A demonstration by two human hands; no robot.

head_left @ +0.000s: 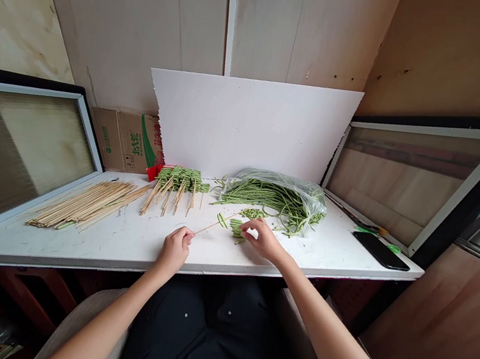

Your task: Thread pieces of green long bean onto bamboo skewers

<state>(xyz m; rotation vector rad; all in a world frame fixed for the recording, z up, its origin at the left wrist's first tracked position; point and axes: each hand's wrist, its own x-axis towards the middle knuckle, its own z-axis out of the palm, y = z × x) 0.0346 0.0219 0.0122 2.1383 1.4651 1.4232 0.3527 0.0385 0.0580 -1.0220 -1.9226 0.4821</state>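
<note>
My left hand (175, 247) is closed around the near end of a thin bamboo skewer (211, 226) that slants up to the right and carries a green bean piece (222, 220). My right hand (261, 238) pinches a short cut bean piece beside a small row of cut green bean pieces (235, 226) on the white table (338, 252). Behind my right hand lies a clear plastic bag of long green beans (276, 197).
A pile of bare bamboo skewers (84, 206) lies at the left, with several finished bean skewers (176, 184) beside it. A black phone (380, 251) and green-handled scissors (373, 230) rest at the right. A cardboard box (129, 138) and a white board (249, 125) stand behind.
</note>
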